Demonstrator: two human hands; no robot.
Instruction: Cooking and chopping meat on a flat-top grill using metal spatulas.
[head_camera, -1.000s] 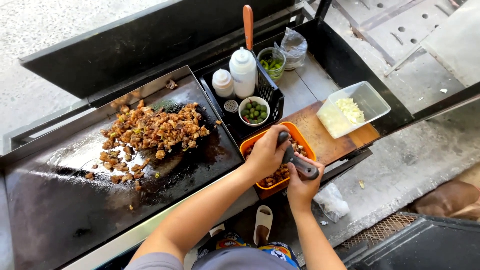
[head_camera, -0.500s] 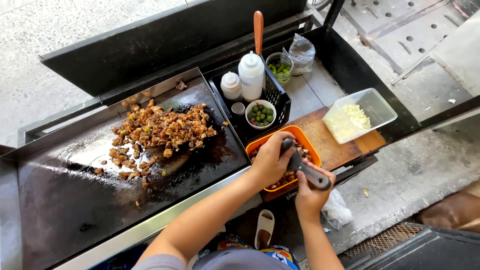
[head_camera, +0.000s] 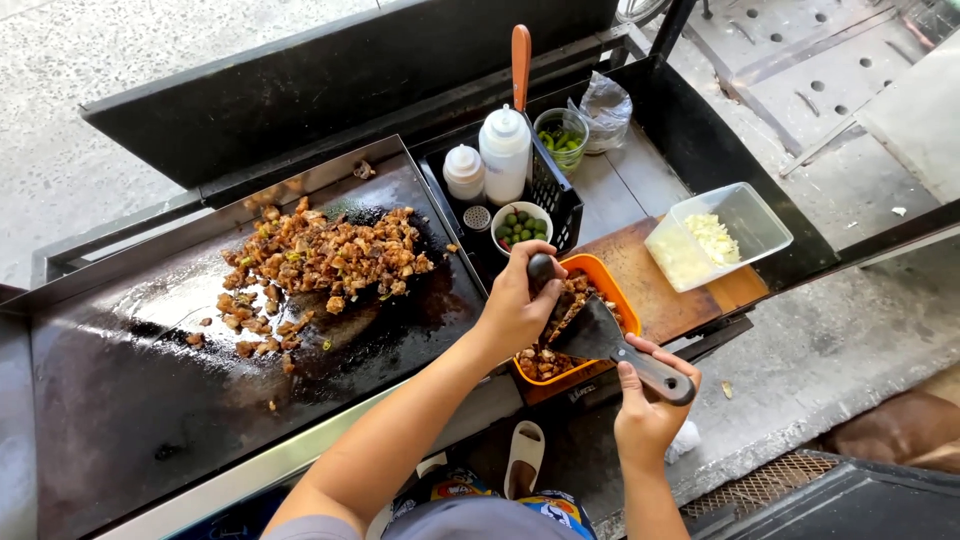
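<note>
Orange tub (head_camera: 612, 290) | on surface beside griddle (head_camera: 120, 400), partly filled with chopped meat | left hand (head_camera: 515, 305) fingers closed on a dark handle, probably a scraper | right hand (head_camera: 645, 415) grips spatula (head_camera: 610, 345) | meat pile (head_camera: 320, 255) remains on griddle

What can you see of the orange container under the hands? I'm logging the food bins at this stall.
The orange container is a rectangular plastic-looking tub with rounded corners, standing upright on a wooden board just right of the black griddle. It holds chopped browned meat. The left hand grips a dark-handled tool above it, and the right hand holds a scraper whose blade reaches into it. Hands and blade hide much of its inside.
</note>
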